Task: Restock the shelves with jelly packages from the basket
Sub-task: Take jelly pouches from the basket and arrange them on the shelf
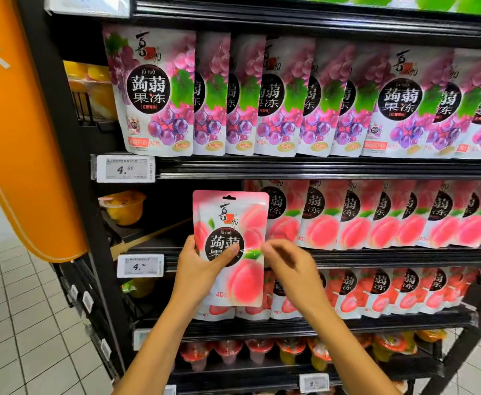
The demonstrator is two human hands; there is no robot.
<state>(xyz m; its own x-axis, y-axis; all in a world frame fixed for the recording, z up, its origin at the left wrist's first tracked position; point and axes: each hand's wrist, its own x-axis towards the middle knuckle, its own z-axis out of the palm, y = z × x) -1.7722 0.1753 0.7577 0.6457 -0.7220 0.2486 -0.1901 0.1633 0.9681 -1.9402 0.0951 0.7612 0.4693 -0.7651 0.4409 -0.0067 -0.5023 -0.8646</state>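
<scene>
A pink peach jelly package [232,223] is held upright in front of the shelf's dark gap at the left end of the peach row [376,218]. My left hand [199,263] grips its lower left side, thumb across the front. My right hand [287,266] is at the package's right edge, fingers pinched together and blurred; whether it grips the package is unclear. The basket is out of view.
Purple grape jelly packages [290,95] fill the shelf above, strawberry ones [376,292] the shelf below, jelly cups [262,352] lower still. Price tags [125,168] [140,266] sit on the shelf rails. An orange pillar [14,138] stands at the left over a tiled floor.
</scene>
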